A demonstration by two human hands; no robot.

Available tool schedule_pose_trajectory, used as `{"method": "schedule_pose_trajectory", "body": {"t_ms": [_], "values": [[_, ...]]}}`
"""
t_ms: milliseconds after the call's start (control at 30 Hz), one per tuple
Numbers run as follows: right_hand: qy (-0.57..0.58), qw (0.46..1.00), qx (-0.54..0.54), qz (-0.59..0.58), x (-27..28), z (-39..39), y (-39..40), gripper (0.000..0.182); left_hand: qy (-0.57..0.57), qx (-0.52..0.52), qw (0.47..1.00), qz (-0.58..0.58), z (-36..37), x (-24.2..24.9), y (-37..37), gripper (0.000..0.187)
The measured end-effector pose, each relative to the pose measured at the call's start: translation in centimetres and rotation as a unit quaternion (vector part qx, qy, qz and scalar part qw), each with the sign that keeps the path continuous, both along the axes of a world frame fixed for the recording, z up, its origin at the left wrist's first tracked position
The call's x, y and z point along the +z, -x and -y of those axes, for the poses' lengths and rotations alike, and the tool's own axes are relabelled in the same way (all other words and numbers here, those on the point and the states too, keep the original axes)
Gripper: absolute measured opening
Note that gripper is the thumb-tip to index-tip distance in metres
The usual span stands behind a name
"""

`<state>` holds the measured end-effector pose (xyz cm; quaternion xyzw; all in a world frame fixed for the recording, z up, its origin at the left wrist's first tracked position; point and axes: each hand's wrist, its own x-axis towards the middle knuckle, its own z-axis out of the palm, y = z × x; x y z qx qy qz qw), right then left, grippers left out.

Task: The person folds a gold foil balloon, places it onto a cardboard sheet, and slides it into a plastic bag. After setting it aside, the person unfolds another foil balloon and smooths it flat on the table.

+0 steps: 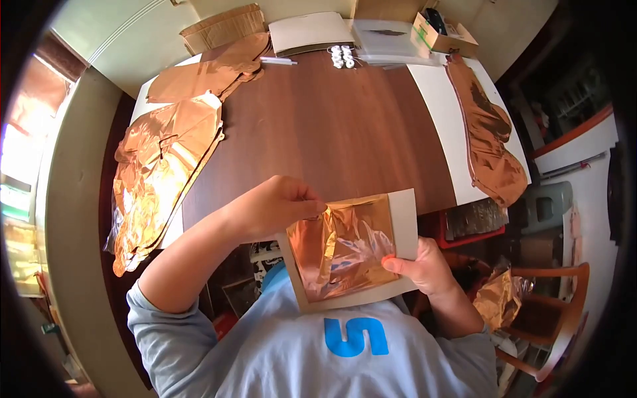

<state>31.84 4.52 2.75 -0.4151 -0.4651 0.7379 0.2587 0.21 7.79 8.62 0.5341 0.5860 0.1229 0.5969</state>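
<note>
In front of my chest is a pale cardboard sheet (406, 219) with a folded copper-coloured foil piece (352, 249) lying on it. My right hand (424, 265) grips the card's right edge, its thumb pressed over the front near the foil. At the foil's upper left corner, my left hand (292, 205) has its fingers pinched together on the foil's edge. Creases run down the foil below that pinch, and its surface shines. The fingers of my right hand behind the card are hidden.
Flat copper foil shapes (166, 166) lie stacked along the table's left side, and more foil (488, 132) lies at the right. Along the back are white rolls (342, 57), a pale board (310, 33) and a small box (444, 34). A wooden chair (570, 298) stands at right.
</note>
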Motion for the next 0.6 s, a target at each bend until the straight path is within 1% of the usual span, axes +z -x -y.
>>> {"method": "schedule_pose_trajectory", "body": {"t_ms": [133, 233, 267, 300, 333, 400, 433, 533, 600], "values": [[0.018, 1.0, -0.007, -0.007, 0.7, -0.2, -0.2, 0.016, 0.025, 0.012, 0.999, -0.028, -0.5, 1.0, -0.4, 0.024], [0.037, 0.998, -0.037, -0.024, 1.5, -0.6, -0.6, 0.015, 0.032, 0.016, 0.998, -0.059, -0.9, 3.4, -1.3, 0.023], [0.042, 0.997, -0.053, -0.03, 1.7, -0.6, -0.9, 0.015, 0.009, 0.069, 0.997, 0.042, -0.6, 2.4, -1.1, 0.023], [0.043, 0.997, -0.058, -0.039, 1.1, -0.8, -1.4, 0.014, -0.014, 0.122, 0.982, 0.143, 0.0, 0.5, -0.9, 0.023], [0.049, 0.995, -0.069, -0.045, 1.2, -1.0, -1.4, 0.014, -0.037, 0.173, 0.954, 0.241, 0.7, -0.9, -0.9, 0.023], [0.061, 0.993, -0.089, -0.057, 1.4, -1.2, -1.3, 0.013, 0.006, 0.216, 0.926, 0.311, 2.0, -2.2, -1.5, 0.024], [0.063, 0.992, -0.101, -0.043, 1.3, -1.0, -1.2, 0.012, 0.028, 0.238, 0.908, 0.344, 2.6, -2.7, -1.9, 0.024], [0.078, 0.991, -0.095, -0.045, 0.4, -0.8, -1.2, 0.011, 0.044, 0.266, 0.877, 0.398, 4.2, -4.2, -2.6, 0.027], [0.09, 0.991, -0.084, -0.05, 0.5, -0.7, -1.0, 0.012, 0.059, 0.274, 0.865, 0.416, 5.1, -4.3, -2.9, 0.028]]}}
